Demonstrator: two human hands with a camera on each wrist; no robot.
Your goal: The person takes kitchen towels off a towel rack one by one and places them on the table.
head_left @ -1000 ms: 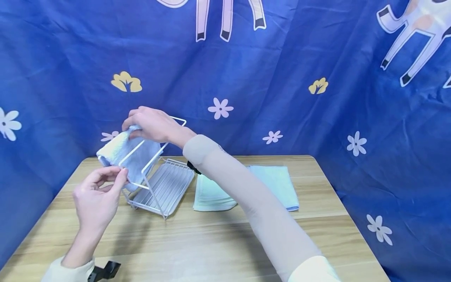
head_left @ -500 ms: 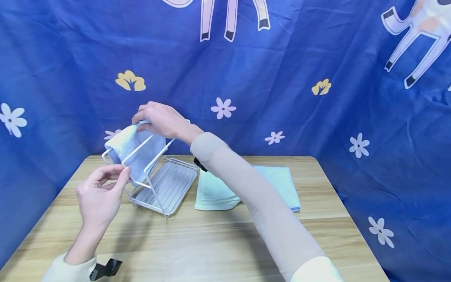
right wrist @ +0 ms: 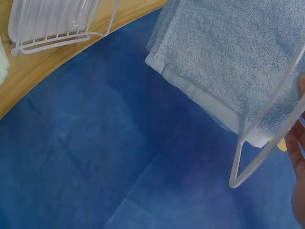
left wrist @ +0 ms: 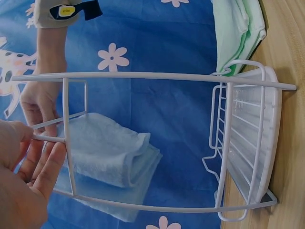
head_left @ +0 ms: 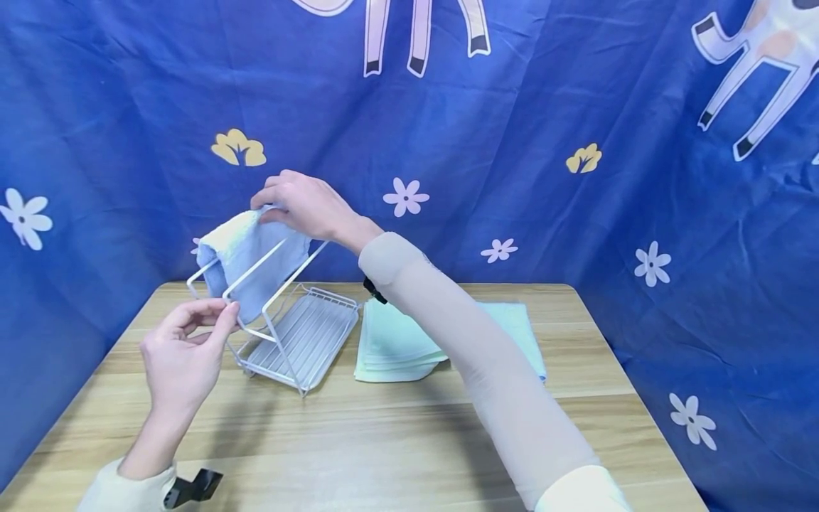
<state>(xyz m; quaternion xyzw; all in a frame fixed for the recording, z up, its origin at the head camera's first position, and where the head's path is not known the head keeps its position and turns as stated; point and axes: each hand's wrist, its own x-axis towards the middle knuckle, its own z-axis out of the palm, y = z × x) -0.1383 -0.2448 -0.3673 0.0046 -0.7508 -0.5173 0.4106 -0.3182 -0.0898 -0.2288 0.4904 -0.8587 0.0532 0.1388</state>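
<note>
A white wire rack (head_left: 297,274) with a ribbed drip tray (head_left: 313,338) stands at the left of the table. My left hand (head_left: 182,352) pinches the rack's near upper bar between thumb and fingers; the left wrist view shows these fingers (left wrist: 46,176) on the short bar. Over the rack's upper bars hangs a folded light blue towel (head_left: 252,259). Its top is gripped by my right hand (head_left: 306,203). In the right wrist view the towel (right wrist: 228,62) dangles beside the rack's bars, and only part of that hand (right wrist: 296,150) shows at the edge.
Right of the rack lie folded pale green towels (head_left: 387,348), and a light blue cloth (head_left: 512,327) lies beyond them, partly hidden by the right sleeve (head_left: 467,341). A blue patterned curtain (head_left: 448,142) closes off the wooden table's (head_left: 358,441) back and sides.
My right hand has risen and moved slightly right, drawing the towel upward among the rack's bars. The left hand keeps its pinch on the bar. The head view has shifted a little.
</note>
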